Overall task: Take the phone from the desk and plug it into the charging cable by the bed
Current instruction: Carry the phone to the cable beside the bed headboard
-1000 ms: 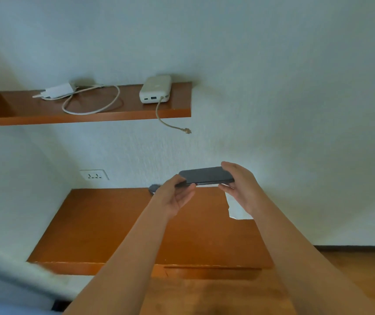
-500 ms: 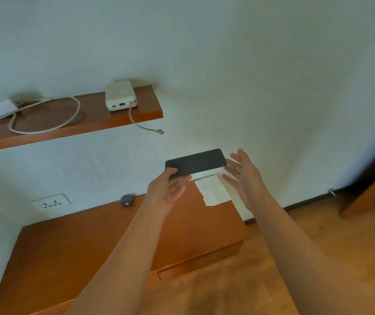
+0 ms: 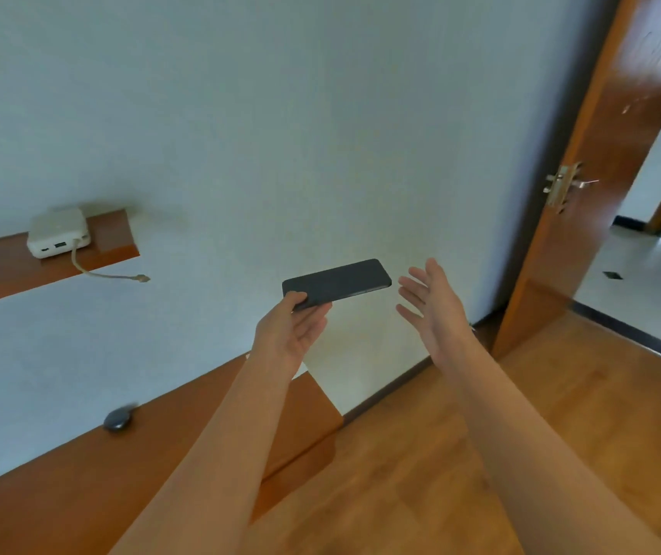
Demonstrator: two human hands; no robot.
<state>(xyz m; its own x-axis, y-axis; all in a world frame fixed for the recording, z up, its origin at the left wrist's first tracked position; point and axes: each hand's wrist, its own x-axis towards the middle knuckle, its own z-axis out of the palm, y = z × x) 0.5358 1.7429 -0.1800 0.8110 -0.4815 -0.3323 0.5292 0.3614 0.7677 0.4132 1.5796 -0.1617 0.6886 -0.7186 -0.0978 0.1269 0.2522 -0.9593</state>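
The white wall [image 3: 280, 114] filled most of the view, from nine o'clock across to one o'clock. The wooden floor [image 3: 561, 414] covered the part from four to six o'clock. The open wooden door [image 3: 601, 174] stood at two o'clock, with a metal handle [image 3: 565, 186] on its edge. The wooden desk [image 3: 60, 494] lay at seven o'clock, and a small dark round thing [image 3: 119, 418] rested on it near the wall. The shelf [image 3: 108, 242] was at nine o'clock and carried a white power bank [image 3: 58, 237]; a short cable [image 3: 108, 274] was plugged in it and hung free over the shelf edge.

The left hand [image 3: 290, 334], near the centre, gripped the dark phone [image 3: 336, 283] at its left end, thumb on top and fingers below. The phone was in the air, almost flat, above the right end of the desk. The right hand [image 3: 431, 304] was spread, fingers apart, just beside the phone's right end and not touching it.
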